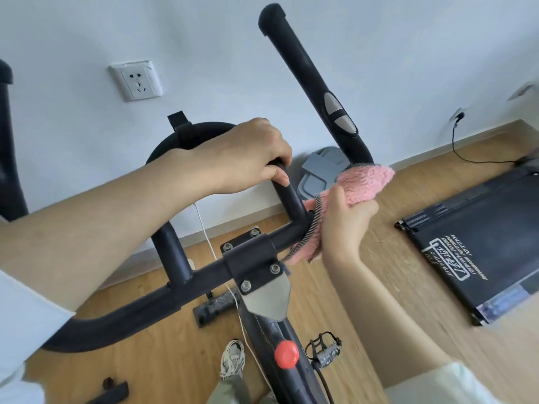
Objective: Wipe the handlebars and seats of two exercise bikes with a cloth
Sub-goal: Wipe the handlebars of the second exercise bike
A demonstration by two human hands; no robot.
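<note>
2 hands work on 1 exercise bike's black handlebars (122, 317), seen from above. Left hand (253, 153) curls round the centre loop bar. Right hand (344, 225) grips a pink cloth (364, 182), pressed at the right horn's base. Looks early: handlebars approx mid-wipe; seats & 2nd bike remain, no seat in view.

The cloth (364, 182) in the right hand (347, 220) is pink and fluffy, with a grey striped edge. The handlebars (201, 272) under the left hand (250, 156) are black all over. Above the right hand, the bar has two shiny grey pads (339, 113). Below both hands is a round red knob (286, 353). The floor (140, 339) under the hands is light brown wood. To the right of the right hand, the treadmill (495, 228) is black with white writing. Above the left hand, the socket (135, 80) is white on a pale wall (73, 30).
</note>
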